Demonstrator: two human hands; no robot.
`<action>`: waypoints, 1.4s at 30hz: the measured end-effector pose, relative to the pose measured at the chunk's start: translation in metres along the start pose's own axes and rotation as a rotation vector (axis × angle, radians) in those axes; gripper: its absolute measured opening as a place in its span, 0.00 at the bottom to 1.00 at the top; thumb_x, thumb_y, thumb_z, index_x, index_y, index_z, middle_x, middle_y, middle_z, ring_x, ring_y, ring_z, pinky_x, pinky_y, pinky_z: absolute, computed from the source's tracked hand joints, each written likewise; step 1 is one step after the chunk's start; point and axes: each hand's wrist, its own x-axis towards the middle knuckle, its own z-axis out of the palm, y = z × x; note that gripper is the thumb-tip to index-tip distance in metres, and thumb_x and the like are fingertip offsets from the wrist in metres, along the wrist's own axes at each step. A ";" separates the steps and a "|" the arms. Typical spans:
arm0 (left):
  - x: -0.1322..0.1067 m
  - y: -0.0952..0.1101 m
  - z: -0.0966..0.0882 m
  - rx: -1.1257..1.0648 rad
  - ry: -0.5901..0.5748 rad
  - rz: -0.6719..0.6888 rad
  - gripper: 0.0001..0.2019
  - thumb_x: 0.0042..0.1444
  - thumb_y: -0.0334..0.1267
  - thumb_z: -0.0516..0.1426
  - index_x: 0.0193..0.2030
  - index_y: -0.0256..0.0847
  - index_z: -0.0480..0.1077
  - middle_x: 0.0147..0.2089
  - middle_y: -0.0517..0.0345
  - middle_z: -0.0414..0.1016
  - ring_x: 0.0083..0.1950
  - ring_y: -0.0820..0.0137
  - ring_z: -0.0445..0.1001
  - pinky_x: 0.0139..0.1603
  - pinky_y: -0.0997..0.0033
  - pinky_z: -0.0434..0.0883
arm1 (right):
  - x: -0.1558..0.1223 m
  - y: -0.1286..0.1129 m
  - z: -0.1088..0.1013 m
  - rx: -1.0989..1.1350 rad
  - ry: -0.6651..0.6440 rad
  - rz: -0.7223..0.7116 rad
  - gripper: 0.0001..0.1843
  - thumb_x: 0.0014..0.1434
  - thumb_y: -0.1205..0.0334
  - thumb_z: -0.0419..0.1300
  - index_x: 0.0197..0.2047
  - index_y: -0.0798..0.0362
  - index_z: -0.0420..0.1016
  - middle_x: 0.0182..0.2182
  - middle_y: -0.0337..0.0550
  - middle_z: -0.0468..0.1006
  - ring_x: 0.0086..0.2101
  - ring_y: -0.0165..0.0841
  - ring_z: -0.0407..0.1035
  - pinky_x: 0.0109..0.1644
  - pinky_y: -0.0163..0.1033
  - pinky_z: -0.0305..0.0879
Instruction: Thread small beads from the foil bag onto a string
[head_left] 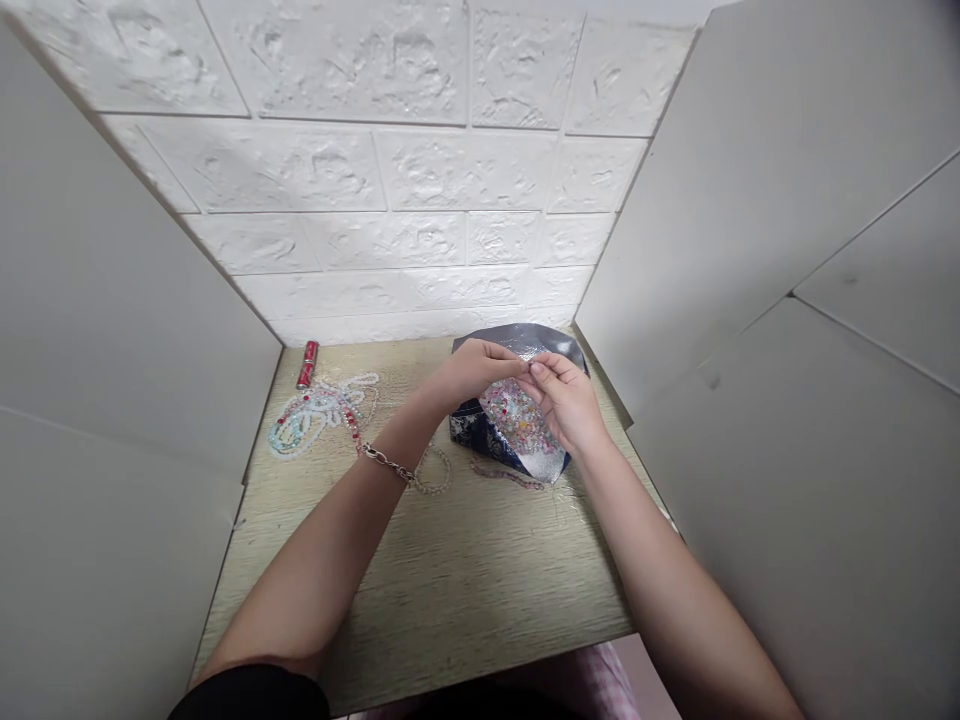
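Note:
Both hands meet above an opened bag (472, 430), dark blue outside and silver inside, with many small coloured beads (517, 415) in it. My left hand (484, 368) is closed, its fingertips pinched together. Close against it, my right hand (566, 400) pinches too, thumb against fingers. Whatever sits between the fingertips is too small to make out. A short beaded strand (506, 474) lies just in front of the bag, and a ring of pale beads (433, 472) rests beside my left forearm.
On the left of the wooden table (450, 580) lies a tangle of white, light-blue and red bead strands (319, 415). Behind it is a small red patterned tube (307, 365). A white brick-patterned wall (420, 240) closes the back, with pale panels on both sides.

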 end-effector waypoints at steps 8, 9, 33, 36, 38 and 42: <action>0.001 -0.002 0.000 -0.008 0.010 0.011 0.15 0.43 0.48 0.56 0.29 0.36 0.72 0.16 0.65 0.54 0.17 0.83 0.46 0.18 0.76 0.44 | -0.001 0.003 -0.001 0.075 0.010 0.001 0.12 0.40 0.63 0.65 0.28 0.53 0.67 0.25 0.34 0.72 0.31 0.25 0.70 0.44 0.35 0.66; 0.001 -0.002 0.000 -0.005 0.011 0.013 0.16 0.43 0.48 0.56 0.29 0.36 0.72 0.17 0.65 0.54 0.17 0.83 0.46 0.19 0.76 0.44 | -0.001 0.003 -0.001 0.079 0.009 -0.002 0.12 0.40 0.63 0.65 0.28 0.53 0.67 0.25 0.34 0.72 0.30 0.25 0.70 0.43 0.35 0.67; -0.001 0.001 0.001 0.008 0.047 -0.007 0.12 0.42 0.45 0.57 0.25 0.36 0.70 0.16 0.66 0.51 0.16 0.83 0.46 0.18 0.76 0.44 | -0.001 0.003 0.000 0.041 -0.008 -0.023 0.12 0.39 0.61 0.66 0.28 0.51 0.67 0.24 0.33 0.72 0.30 0.25 0.69 0.44 0.36 0.66; -0.001 0.001 0.001 0.008 0.044 -0.007 0.12 0.43 0.45 0.56 0.24 0.36 0.70 0.15 0.66 0.51 0.16 0.83 0.46 0.18 0.76 0.44 | -0.002 0.002 0.001 0.015 -0.011 -0.016 0.12 0.39 0.61 0.66 0.28 0.51 0.67 0.24 0.34 0.72 0.30 0.26 0.69 0.46 0.38 0.66; -0.001 0.001 0.000 0.009 0.035 -0.007 0.12 0.43 0.44 0.56 0.24 0.36 0.70 0.14 0.66 0.51 0.16 0.83 0.45 0.18 0.76 0.43 | -0.002 0.001 0.001 -0.006 -0.010 -0.005 0.12 0.39 0.61 0.66 0.28 0.51 0.67 0.24 0.34 0.72 0.31 0.26 0.70 0.47 0.38 0.65; -0.002 0.001 -0.002 -0.001 0.012 0.005 0.11 0.44 0.43 0.57 0.25 0.36 0.72 0.13 0.66 0.51 0.17 0.83 0.45 0.19 0.76 0.45 | -0.002 0.000 -0.001 -0.062 -0.009 -0.008 0.12 0.39 0.60 0.65 0.28 0.52 0.68 0.25 0.34 0.73 0.31 0.27 0.70 0.47 0.40 0.65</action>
